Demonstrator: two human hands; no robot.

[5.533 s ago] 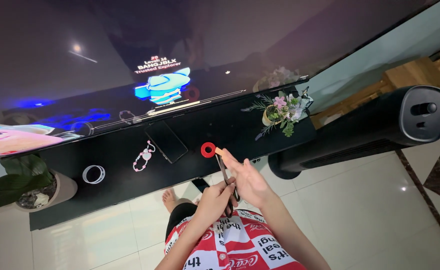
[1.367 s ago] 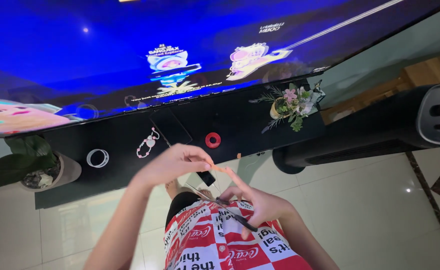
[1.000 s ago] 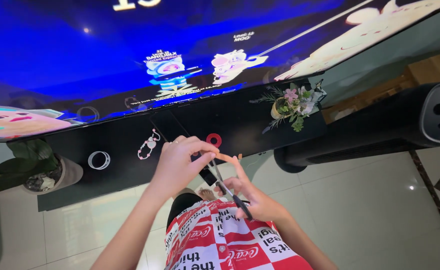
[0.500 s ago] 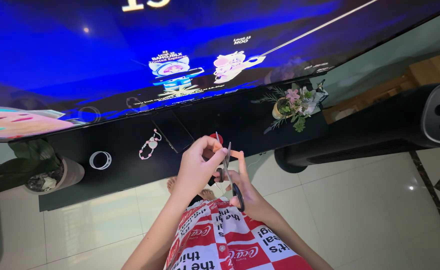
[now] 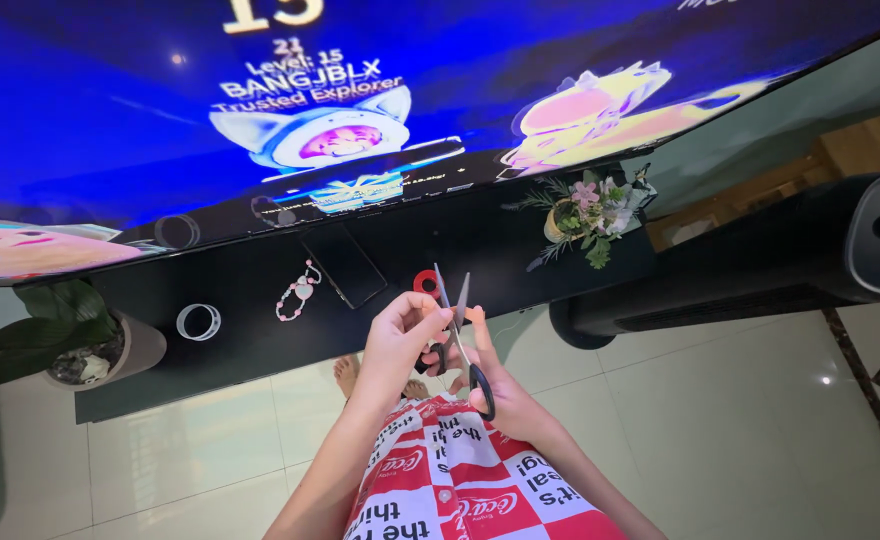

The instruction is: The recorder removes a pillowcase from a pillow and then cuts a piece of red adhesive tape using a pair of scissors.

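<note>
Two hands are recorded close together in front of the near edge of a long black surface (image 5: 520,250), above a lap covered by a red-and-white checked garment (image 5: 460,480).

Right hand (image 5: 490,375): closed around the black handles of a pair of scissors (image 5: 460,330). The blades are held parted and pointing up and away, toward the surface, presumably so that something can be set between them.

Left hand (image 5: 400,335): fingers curled in a narrow pinch right beside the blades, the fingertips touching or almost touching the right hand. What is pinched cannot be told; it is too small or hidden. The pinch is placed close to the blades, seemingly to steady a small piece there.

Red tape roll (image 5: 424,282): lying flat near the near edge of the surface, just beyond the blade tips and partly hidden by them.

Dark phone (image 5: 342,267): lying flat, mid-depth, left of the red roll.

Pink bead bracelet (image 5: 297,293): lying beside the phone, nearer the near edge.

Clear ring (image 5: 198,321): toward the left end, close to the near edge.

Small flower pot (image 5: 585,215): upright near the right end.

Large screen (image 5: 260,80): along the far edge, lit blue with cartoon figures.

Leafy plant in a pot (image 5: 50,345): on the floor by the left end.

Dark cylindrical appliance (image 5: 760,270): by the right end.

Bare foot (image 5: 345,375): on pale floor tiles (image 5: 710,420).
</note>
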